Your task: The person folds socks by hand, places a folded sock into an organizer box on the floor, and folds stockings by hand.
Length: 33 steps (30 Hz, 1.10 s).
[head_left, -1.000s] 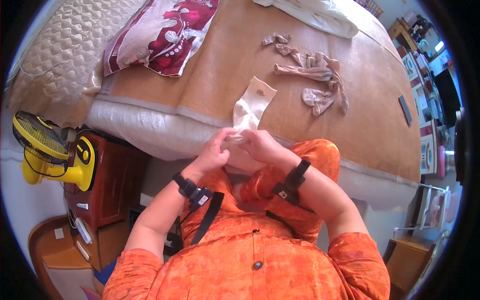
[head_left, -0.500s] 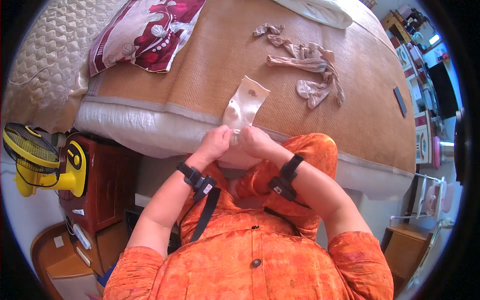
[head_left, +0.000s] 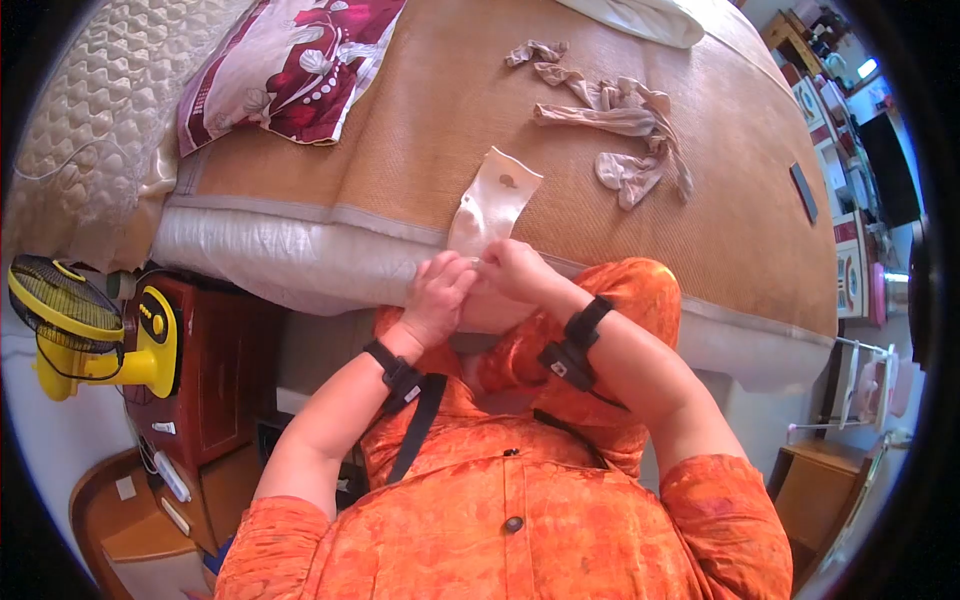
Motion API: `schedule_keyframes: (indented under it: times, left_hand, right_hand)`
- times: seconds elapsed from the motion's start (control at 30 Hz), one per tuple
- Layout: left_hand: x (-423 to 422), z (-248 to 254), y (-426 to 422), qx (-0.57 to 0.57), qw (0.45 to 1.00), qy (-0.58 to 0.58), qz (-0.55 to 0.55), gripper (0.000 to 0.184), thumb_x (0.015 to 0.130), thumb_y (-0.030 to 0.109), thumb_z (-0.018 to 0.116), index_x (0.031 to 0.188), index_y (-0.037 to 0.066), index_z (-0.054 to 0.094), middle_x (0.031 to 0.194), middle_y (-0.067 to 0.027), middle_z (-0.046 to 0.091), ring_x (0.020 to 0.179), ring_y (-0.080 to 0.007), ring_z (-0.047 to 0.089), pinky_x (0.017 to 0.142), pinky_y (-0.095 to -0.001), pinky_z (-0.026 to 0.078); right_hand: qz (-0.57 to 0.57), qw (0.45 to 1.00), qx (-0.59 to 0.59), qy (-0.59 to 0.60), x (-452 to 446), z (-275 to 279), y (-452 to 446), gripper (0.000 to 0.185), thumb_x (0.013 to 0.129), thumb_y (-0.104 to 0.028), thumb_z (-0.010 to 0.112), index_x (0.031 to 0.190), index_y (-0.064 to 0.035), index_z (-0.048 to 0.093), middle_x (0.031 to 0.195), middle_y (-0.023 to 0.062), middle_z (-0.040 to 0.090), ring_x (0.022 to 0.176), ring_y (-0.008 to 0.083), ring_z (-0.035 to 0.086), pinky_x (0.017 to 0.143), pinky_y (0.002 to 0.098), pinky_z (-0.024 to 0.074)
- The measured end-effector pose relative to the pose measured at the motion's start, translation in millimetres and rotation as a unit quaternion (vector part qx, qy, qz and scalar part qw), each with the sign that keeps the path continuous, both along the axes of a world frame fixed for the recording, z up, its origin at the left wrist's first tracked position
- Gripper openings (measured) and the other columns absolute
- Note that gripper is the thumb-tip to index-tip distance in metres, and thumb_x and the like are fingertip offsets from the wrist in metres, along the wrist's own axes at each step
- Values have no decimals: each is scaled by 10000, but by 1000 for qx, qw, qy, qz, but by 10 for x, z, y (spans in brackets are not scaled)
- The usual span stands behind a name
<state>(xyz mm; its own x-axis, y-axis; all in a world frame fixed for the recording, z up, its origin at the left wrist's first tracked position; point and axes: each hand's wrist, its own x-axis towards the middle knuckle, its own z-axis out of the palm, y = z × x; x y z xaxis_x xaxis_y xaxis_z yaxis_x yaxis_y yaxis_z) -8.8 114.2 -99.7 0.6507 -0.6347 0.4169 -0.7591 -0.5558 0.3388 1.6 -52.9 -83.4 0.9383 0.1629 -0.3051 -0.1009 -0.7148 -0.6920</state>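
A white sock-like cloth (head_left: 492, 200) with a small dark mark near its top lies over the near edge of the bed mat. Its lower end runs down to my fingers. My left hand (head_left: 437, 293) is closed at that lower end, fingers bent together. On the other side, my right hand (head_left: 518, 270) pinches the same end, its fingertips beside those of my left hand. Farther up on the mat lie several crumpled beige-brown stockings (head_left: 628, 125), touching neither hand.
A maroon-and-pink pillow (head_left: 300, 70) and a quilted pad (head_left: 110, 110) lie at the upper left. A yellow fan (head_left: 150, 345) stands on a red-brown cabinet (head_left: 215, 370). A dark flat object (head_left: 803, 192) rests on the mat's right side.
The view has shifted slightly, moving the bed items left. My left hand has turned, showing its back and bent fingers. Both hands stay at the cloth's lower end.
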Motion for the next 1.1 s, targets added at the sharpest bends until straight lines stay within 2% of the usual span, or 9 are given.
schedule_keyframes:
  times: [0.1,0.17,0.4,0.47,0.53,0.63,0.9,0.97,1.1]
  left_hand:
    - [68,-4,-29,7,999,44,6,201,655,76,539,856,68,535,855,-50,532,865,-236,485,734,-348,388]
    - [186,8,-25,0,998,60,-10,192,661,71,544,852,66,526,813,-63,532,819,-245,491,710,-350,396]
    - [467,123,-90,-115,938,322,51,220,678,84,601,860,48,482,770,-113,545,765,-289,512,688,-377,419]
    - [439,186,-69,-99,938,323,77,216,665,75,607,839,40,485,843,-113,551,826,-279,514,718,-351,418]
    - [383,225,-28,-87,994,56,46,205,663,62,600,845,44,507,905,-103,540,880,-265,505,741,-347,407]
    - [242,272,1,-43,999,-12,2,234,652,67,603,877,56,539,947,-84,529,913,-256,486,765,-356,390]
    - [346,82,-101,0,999,-43,-20,302,645,57,558,947,58,545,966,-53,537,923,-247,476,763,-351,377]
    - [398,90,-113,1,999,-36,-25,293,647,43,540,940,54,541,948,-54,538,906,-250,478,753,-349,378]
    - [484,207,-143,54,997,42,-33,273,640,7,508,908,49,525,884,-78,526,852,-269,478,738,-345,385]
  right_hand:
    - [22,991,-90,-96,-80,114,-8,239,674,-217,587,810,-24,547,791,188,577,766,349,564,674,421,446]
    - [100,970,9,-220,-116,148,-58,232,661,-188,592,806,-25,513,774,171,556,749,343,550,667,429,437]
    - [54,974,16,-219,-44,57,-15,180,689,-148,567,818,-28,534,780,182,563,763,352,549,685,425,438]
    - [-33,994,14,-104,11,65,0,198,702,-153,560,841,-13,552,791,202,581,777,361,560,692,425,444]
    - [-43,995,19,-94,64,41,-22,218,707,-167,558,849,-1,555,793,213,582,782,363,564,693,425,446]
    - [-75,993,30,-82,79,-14,-22,245,711,-194,559,848,10,553,789,226,583,781,368,567,693,424,449]
    - [-113,991,-16,-72,59,112,-35,217,722,-185,569,853,-17,528,781,202,560,744,340,555,670,401,446]
    - [-42,973,-23,-226,-11,209,-55,226,714,-206,560,861,-37,534,838,173,529,793,319,534,709,395,434]
    - [60,951,-133,-272,11,92,-46,230,670,-193,579,830,-35,531,846,123,496,833,291,501,694,373,419]
